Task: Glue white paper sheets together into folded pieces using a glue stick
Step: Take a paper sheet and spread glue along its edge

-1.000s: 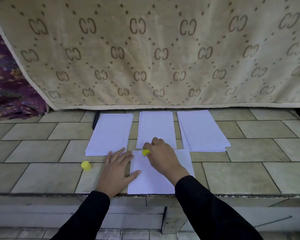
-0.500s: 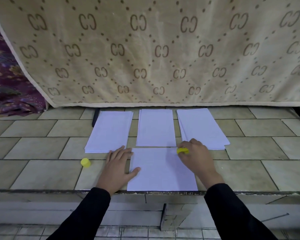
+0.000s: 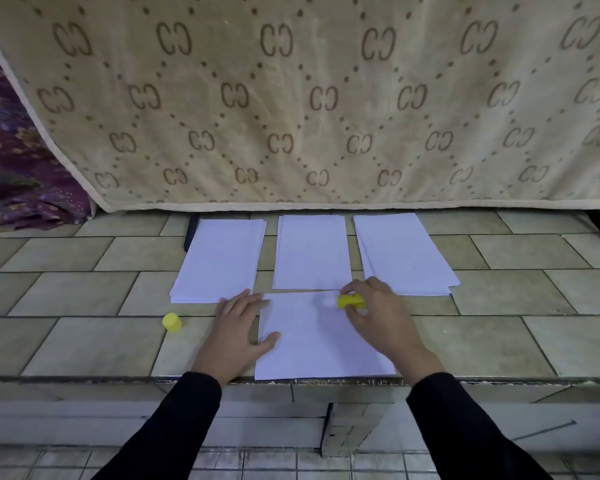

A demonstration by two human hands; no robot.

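Shifted slightly left since half a second ago: glue stick [image 3: 351,301], yellow, pinched in the curled right hand [image 3: 381,317] at the far edge of a single white sheet [image 3: 316,341] lying at the counter's [image 3: 84,341] near edge. Left hand [image 3: 238,336]: flat, fingers spread, thumb on sheet's left margin. Yellow cap [image 3: 172,322] stands further left. Three paper stacks [image 3: 310,252] lie behind. Stick's tip hidden by fingers; sheet's far right corner covered.

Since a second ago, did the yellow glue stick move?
Yes. The glue stick in the right hand slid right, from the middle paper stack's left corner to its right corner.
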